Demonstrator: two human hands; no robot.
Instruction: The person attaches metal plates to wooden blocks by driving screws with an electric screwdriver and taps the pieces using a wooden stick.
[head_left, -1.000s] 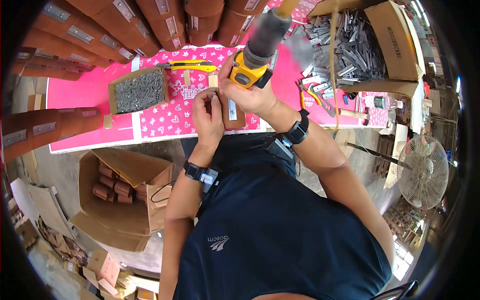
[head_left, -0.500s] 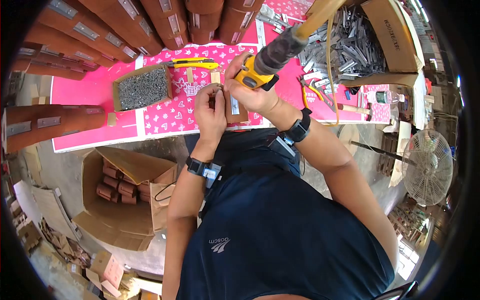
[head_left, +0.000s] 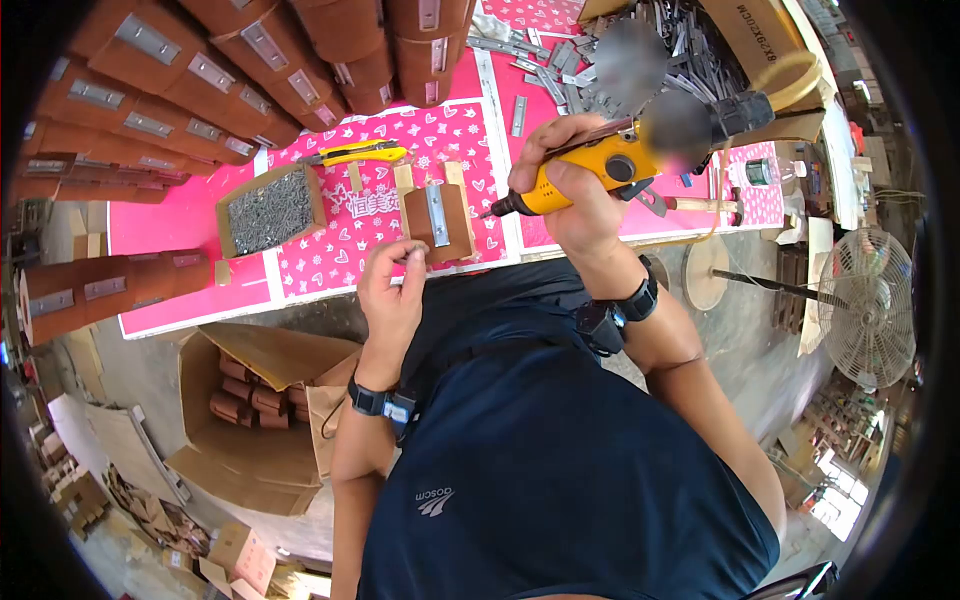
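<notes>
My right hand (head_left: 588, 208) is wrapped round a yellow power screwdriver (head_left: 580, 172), held above the table with its bit pointing left. A brown block (head_left: 460, 225) lies on the pink table, and a metal strip (head_left: 437, 214) runs along its top. At the block's lower left corner is my left hand (head_left: 392, 305), thumb and forefinger brought close together; anything between them is too small to make out. To the left stands a small cardboard box (head_left: 319, 195) full of screws (head_left: 268, 212).
A yellow utility knife (head_left: 365, 151) lies behind the screw box. Rows of brown pieces (head_left: 270, 60) with metal strips crowd the back left. Loose metal strips (head_left: 570, 80) spread by a carton (head_left: 765, 40) at the back right. A hammer (head_left: 705, 205) lies at right.
The power screwdriver has left the block, moving right and tipping from upright to nearly level. My left hand has drawn back toward me, uncovering the block and its strip.
</notes>
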